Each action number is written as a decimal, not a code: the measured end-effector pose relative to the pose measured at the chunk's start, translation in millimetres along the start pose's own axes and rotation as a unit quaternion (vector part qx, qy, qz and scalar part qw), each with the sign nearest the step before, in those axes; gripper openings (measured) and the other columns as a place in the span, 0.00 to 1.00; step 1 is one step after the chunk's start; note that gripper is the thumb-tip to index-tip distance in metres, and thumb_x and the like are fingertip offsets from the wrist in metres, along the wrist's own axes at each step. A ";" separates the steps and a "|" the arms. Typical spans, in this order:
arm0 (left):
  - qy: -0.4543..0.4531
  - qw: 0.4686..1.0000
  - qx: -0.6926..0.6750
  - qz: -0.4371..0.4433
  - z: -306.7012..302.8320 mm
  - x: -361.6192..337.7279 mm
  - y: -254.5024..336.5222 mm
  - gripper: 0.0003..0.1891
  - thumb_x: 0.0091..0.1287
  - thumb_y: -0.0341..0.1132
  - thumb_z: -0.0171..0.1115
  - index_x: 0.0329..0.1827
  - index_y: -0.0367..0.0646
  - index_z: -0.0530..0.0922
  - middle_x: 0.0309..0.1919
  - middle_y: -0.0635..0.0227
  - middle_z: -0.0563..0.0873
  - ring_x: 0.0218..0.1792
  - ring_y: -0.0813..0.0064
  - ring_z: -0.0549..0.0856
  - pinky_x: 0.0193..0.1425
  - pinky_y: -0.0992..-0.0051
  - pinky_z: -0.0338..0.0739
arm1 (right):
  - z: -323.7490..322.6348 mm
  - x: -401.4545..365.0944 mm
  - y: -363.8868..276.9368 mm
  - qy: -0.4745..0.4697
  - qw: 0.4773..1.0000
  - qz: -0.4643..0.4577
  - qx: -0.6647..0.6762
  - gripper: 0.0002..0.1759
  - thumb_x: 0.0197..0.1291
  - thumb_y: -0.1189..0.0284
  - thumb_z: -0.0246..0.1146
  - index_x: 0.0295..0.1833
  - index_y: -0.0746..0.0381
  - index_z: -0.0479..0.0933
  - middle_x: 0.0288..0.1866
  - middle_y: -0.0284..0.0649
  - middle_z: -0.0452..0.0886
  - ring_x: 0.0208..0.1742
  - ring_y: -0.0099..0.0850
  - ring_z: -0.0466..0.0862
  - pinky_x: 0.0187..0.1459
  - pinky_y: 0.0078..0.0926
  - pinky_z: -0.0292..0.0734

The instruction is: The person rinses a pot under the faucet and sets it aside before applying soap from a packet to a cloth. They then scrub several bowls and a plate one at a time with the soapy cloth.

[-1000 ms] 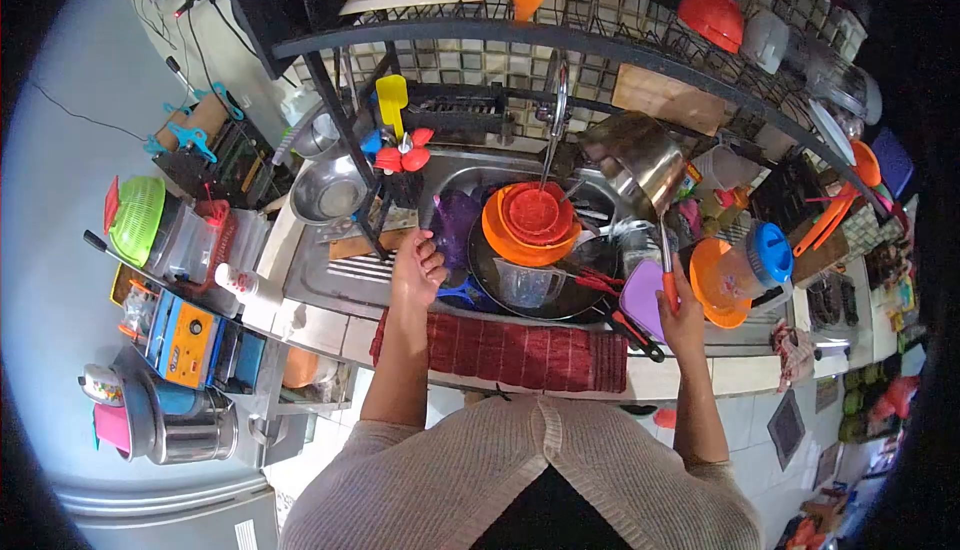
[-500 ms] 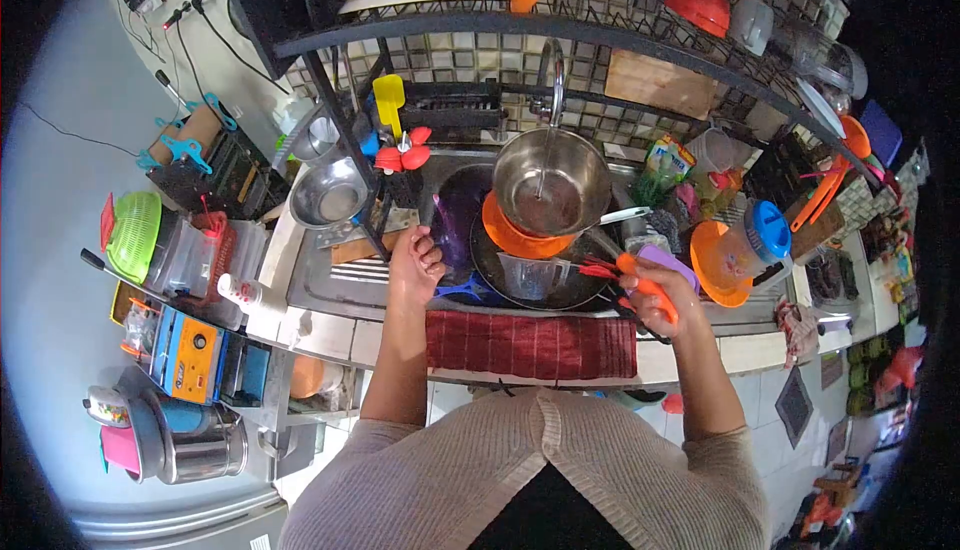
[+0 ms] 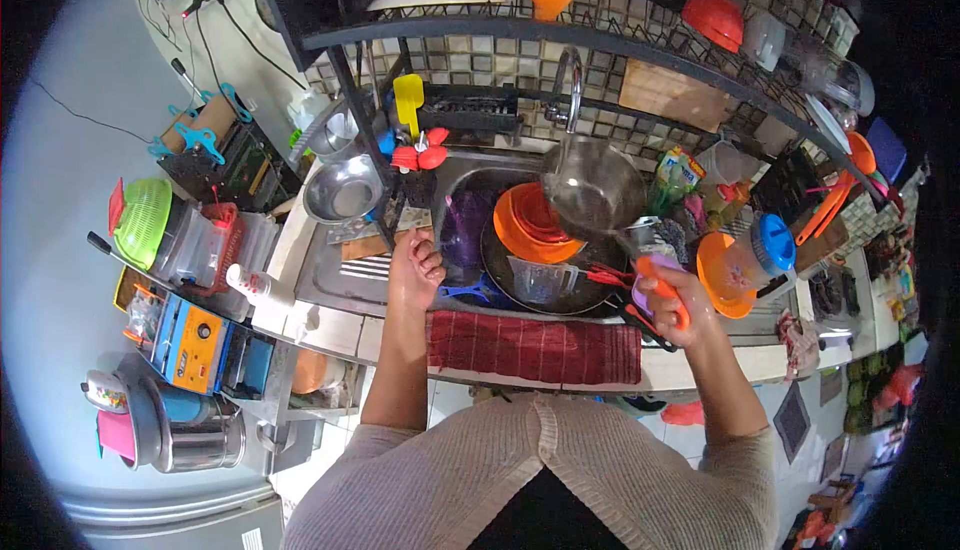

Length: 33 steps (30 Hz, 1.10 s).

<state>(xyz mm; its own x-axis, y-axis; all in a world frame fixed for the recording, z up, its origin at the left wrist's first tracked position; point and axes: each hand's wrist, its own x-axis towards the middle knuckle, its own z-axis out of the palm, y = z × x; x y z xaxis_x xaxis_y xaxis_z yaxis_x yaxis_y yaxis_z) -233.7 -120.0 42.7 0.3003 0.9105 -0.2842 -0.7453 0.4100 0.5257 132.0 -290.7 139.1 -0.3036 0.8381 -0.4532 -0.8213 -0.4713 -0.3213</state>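
Kitchen counter (image 3: pixel 335 328), sink (image 3: pixel 455 162) loaded: orange bowls (image 3: pixel 515 233), clear measuring cup (image 3: pixel 535 281), frying pan (image 3: pixel 590 296), none put away. Your right hand (image 3: pixel 683 308) grips the saucepan (image 3: pixel 592 195) by its orange handle, near the faucet (image 3: pixel 573 90), not set down. Left hand (image 3: pixel 418 262) apart, curled; can't tell if holding anything.

I received a moderately bright view through a wide lens with black corners. The rack bar (image 3: pixel 590 35) bowed. Glare registered on the steel bowl (image 3: pixel 343 190) and the pale counter edge (image 3: pixel 335 328). The saucepan (image 3: pixel 595 187) appeared slightly blurred; I observed smeared detail along the right margin.
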 end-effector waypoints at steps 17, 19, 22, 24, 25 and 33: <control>-0.007 1.000 0.002 -0.001 5.5 3.6 -17.2 0.11 0.67 0.46 0.56 0.30 0.51 0.75 0.16 0.81 0.64 0.17 0.84 0.64 0.19 0.81 0.57 | -16.4 -23.9 -17.2 -0.037 0.996 -0.021 0.073 0.11 0.71 0.66 0.47 0.52 0.57 0.69 0.31 0.34 0.71 0.11 0.14 0.65 0.07 0.09 0.52; -0.007 1.000 0.009 -0.001 9.6 5.8 -20.4 0.11 0.67 0.46 0.56 0.30 0.51 0.75 0.16 0.81 0.63 0.17 0.84 0.64 0.19 0.81 0.57 | -17.9 -26.6 -16.5 -0.012 0.997 -0.054 0.051 0.11 0.70 0.68 0.47 0.54 0.58 0.68 0.32 0.34 0.71 0.11 0.14 0.65 0.07 0.09 0.53; -0.040 0.998 -0.028 -0.028 7.4 14.2 -33.7 0.09 0.66 0.44 0.57 0.32 0.50 0.76 0.17 0.81 0.65 0.18 0.83 0.65 0.20 0.80 0.59 | -26.2 -32.7 -12.6 0.042 0.995 -0.077 -0.047 0.12 0.68 0.70 0.49 0.54 0.58 0.67 0.31 0.33 0.71 0.12 0.14 0.64 0.07 0.08 0.50; -0.070 0.988 -0.083 -0.109 10.5 19.5 -48.2 0.08 0.65 0.42 0.58 0.34 0.50 0.78 0.20 0.79 0.71 0.22 0.79 0.70 0.24 0.78 0.66 | -31.1 -25.7 -4.3 0.100 0.975 -0.124 -0.153 0.20 0.64 0.75 0.53 0.61 0.59 0.64 0.32 0.34 0.72 0.14 0.15 0.66 0.09 0.11 0.54; -0.070 0.988 -0.084 -0.109 16.6 19.9 -55.8 0.08 0.65 0.42 0.58 0.34 0.50 0.78 0.20 0.79 0.71 0.22 0.79 0.70 0.24 0.78 0.66 | -26.3 -23.8 1.7 0.100 0.975 -0.123 -0.154 0.20 0.64 0.75 0.53 0.61 0.59 0.64 0.32 0.34 0.72 0.14 0.15 0.66 0.09 0.11 0.54; -0.056 0.978 -0.105 -0.174 33.8 32.9 -83.4 0.07 0.65 0.41 0.57 0.37 0.50 0.78 0.31 0.75 0.79 0.35 0.70 0.78 0.42 0.68 0.74 | -85.4 -9.9 1.5 0.245 0.611 -0.340 -0.671 0.37 0.59 0.80 0.56 0.73 0.59 0.54 0.40 0.40 0.76 0.28 0.25 0.76 0.28 0.23 0.74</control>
<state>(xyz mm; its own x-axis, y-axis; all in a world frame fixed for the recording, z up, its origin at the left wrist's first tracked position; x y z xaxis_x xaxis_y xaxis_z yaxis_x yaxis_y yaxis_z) -141.5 -122.4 16.6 0.6117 0.7228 -0.3215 -0.6884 0.6866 0.2339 175.0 -323.2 72.1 0.3395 0.9375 0.0763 0.5598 -0.1362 -0.8174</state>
